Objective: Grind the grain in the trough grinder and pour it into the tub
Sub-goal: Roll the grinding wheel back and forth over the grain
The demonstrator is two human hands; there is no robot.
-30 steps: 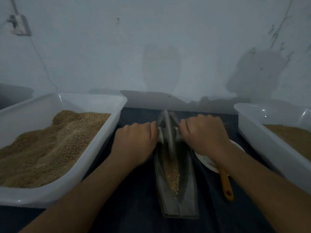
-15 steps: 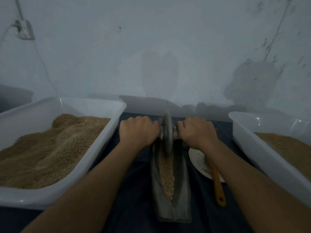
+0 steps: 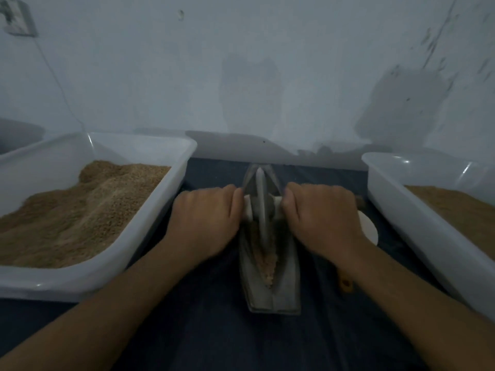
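Note:
A narrow grey trough grinder (image 3: 284, 290) lies lengthwise on the dark cloth in the middle. Brown grain (image 3: 269, 261) fills its groove. A grey grinding wheel (image 3: 261, 199) stands upright in the groove on a pale axle. My left hand (image 3: 206, 220) grips the axle's left end and my right hand (image 3: 321, 218) grips its right end, both with fingers curled over it. A white tub (image 3: 171, 188) heaped with grain stands at the left. Another white tub (image 3: 396, 199) with grain stands at the right.
A white dish (image 3: 368, 228) lies just right of the grinder, partly under my right wrist. An orange handle end (image 3: 345, 283) shows below my right forearm. A grey wall rises right behind the table. A socket (image 3: 16, 20) sits at its upper left.
Both hands rolled the wheel along the trough, away from me and then partway back. The camera view has shifted slightly.

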